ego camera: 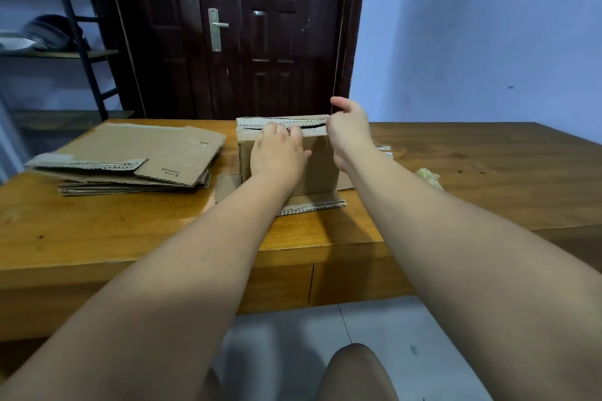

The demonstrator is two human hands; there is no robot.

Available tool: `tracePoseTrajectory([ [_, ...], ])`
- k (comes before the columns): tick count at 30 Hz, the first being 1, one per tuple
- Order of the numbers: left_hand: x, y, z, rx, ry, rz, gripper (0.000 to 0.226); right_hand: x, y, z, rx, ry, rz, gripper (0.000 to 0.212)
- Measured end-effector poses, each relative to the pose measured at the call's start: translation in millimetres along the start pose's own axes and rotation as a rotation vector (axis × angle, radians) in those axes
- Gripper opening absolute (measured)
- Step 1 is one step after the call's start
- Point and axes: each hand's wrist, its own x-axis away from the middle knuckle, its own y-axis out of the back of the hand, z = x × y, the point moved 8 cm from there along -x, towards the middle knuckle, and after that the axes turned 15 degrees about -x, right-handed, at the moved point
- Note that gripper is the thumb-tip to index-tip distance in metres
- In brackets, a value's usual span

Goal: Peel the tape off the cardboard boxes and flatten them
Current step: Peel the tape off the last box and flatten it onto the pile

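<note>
My left hand (277,153) and right hand (347,130) are bare; both forearms are sleeveless, without watch, rings or gloves.

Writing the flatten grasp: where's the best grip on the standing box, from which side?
Grip the box by its top edge, from above. It stands upright on the table, the top flaps are parted, leaving a slot fingers can hook. The left hand already steadies the near face.

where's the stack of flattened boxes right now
The stack of flattened cardboard lies on the wooden table, left of the upright box both hands are working on.
</note>
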Motion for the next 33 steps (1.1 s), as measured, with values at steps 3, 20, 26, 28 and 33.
tracePoseTrajectory([
  [3,2,-1,-1,-0.010,-0.003,-0.002,0.051,-3,14,2,-0.066,0.069,-0.152,0.050],
  [20,1,1,-1,-0.036,-0.007,-0.012,0.050,-4,28,-3,-0.201,0.026,-0.141,0.030],
  [26,1,0,-1,-0.031,-0.004,-0.014,0.050,-4,35,3,0.046,0.148,-0.165,0.028],
  [28,1,-1,-1,-0.037,-0.005,-0.016,0.051,0,38,11,0.168,0.218,-0.186,0.035],
  [33,2,-1,-1,-0.040,-0.005,-0.021,0.051,4,33,7,0.175,0.145,-0.158,0.027],
])
